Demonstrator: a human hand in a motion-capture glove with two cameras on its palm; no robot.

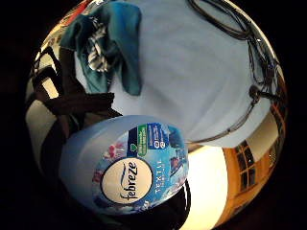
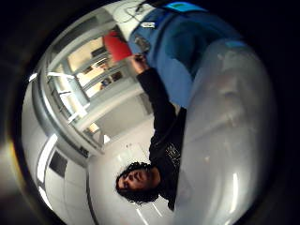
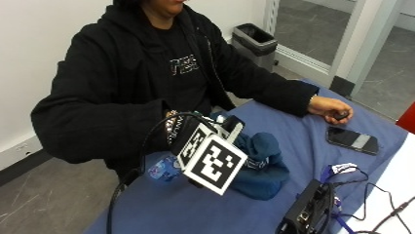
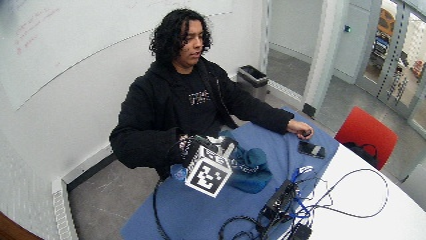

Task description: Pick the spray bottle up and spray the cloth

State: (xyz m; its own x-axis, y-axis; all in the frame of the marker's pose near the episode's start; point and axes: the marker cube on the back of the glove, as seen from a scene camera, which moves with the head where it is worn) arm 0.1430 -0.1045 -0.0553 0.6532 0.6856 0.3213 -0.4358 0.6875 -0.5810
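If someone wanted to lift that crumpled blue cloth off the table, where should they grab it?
Probably from above, at the raised fold on top of the cloth. It lies bunched in a mound on the blue table cover, so its peak offers a ridge to pinch. The spray bottle crowds one side.

Blue-covered table (image 3: 195, 209) bears cloth (image 3: 262, 165), phone (image 3: 351, 140).

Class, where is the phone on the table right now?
In the outside view, the phone lies on the blue tablecloth, just beside the person's bare hand, apart from the cloth.
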